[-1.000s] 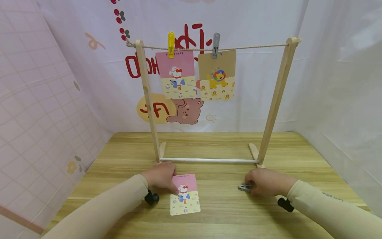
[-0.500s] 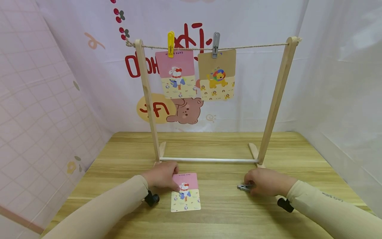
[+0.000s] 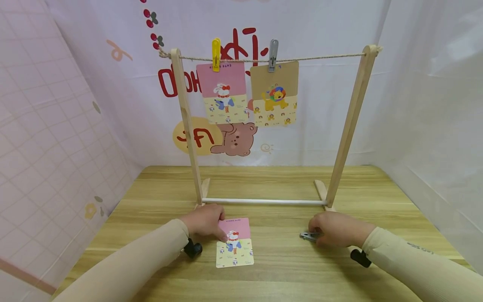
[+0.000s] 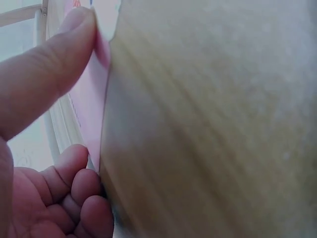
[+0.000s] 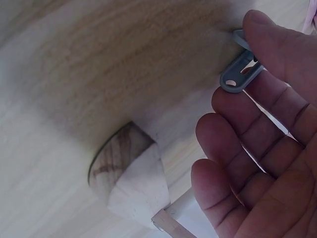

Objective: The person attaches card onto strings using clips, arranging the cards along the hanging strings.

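Note:
A pink and yellow card with a rabbit picture (image 3: 235, 247) lies on the table in the head view. My left hand (image 3: 205, 220) holds it by its upper left edge. In the left wrist view the thumb (image 4: 74, 47) rests at the card's edge, where the pink part (image 4: 94, 104) bends a little, and the fingertips (image 4: 85, 184) curl by its corner. Farther right, my right hand (image 3: 337, 229) pinches a grey clothespin (image 3: 308, 237) just over the table. The right wrist view has that clothespin (image 5: 241, 72) between thumb and index finger, other fingers loosely bent.
A wooden frame (image 3: 352, 126) with a white bottom bar (image 3: 264, 201) stands behind the hands. From its rope (image 3: 320, 59) hang a rabbit card (image 3: 223, 94) on a yellow clothespin (image 3: 216, 55) and a lion card (image 3: 274, 95) on a grey clothespin (image 3: 273, 56).
The rabbit card on the table has turned slightly and shifted a little up and right under my left hand. My right hand with the clothespin has stayed nearly still.

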{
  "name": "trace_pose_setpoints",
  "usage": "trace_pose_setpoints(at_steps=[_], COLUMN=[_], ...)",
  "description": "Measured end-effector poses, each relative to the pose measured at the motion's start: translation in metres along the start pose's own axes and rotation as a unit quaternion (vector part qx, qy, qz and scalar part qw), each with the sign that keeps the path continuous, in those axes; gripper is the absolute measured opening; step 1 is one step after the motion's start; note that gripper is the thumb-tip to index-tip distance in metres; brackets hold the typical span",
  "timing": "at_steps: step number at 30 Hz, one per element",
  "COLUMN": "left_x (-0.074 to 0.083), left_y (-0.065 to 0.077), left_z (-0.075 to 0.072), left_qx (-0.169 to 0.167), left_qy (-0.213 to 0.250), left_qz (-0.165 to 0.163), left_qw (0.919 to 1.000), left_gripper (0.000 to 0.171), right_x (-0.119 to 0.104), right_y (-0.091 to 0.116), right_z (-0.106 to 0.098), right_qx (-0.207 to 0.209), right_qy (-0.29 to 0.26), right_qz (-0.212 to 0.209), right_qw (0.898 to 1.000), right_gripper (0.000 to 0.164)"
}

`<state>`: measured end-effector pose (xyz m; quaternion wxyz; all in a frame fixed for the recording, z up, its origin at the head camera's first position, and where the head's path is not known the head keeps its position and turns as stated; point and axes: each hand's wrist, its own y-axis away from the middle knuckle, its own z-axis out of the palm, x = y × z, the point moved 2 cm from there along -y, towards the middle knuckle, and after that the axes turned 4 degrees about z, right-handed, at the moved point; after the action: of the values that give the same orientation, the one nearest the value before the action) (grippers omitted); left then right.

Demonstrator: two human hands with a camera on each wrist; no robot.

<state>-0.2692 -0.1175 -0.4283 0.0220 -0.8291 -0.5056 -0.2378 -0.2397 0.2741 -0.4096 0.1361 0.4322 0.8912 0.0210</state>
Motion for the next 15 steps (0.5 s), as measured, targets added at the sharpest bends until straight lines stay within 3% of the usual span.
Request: trace_pose_setpoints(at_steps=[7, 15], left_x=[-0.0021, -0.0019], left_y=[-0.0028, -0.0024], left_z=[0.0014, 0.0002], left_qx=[0.002, -0.002], left_qy=[0.025, 0.022], left_qz=[0.009, 0.002], left_qw=[0.9996, 0.9997], left_gripper=[0.048, 0.059], right_x=[-0.0007, -0.0017], right_y=[-0.0004, -0.0003], right_z=[0.0001, -0.0006], right_qx=[0.004, 0.024], right_qy=[-0.002, 0.018], right_qz=[-0.003, -0.025], right_qw=[1.0, 0.999], right_gripper=[0.02, 0.02])
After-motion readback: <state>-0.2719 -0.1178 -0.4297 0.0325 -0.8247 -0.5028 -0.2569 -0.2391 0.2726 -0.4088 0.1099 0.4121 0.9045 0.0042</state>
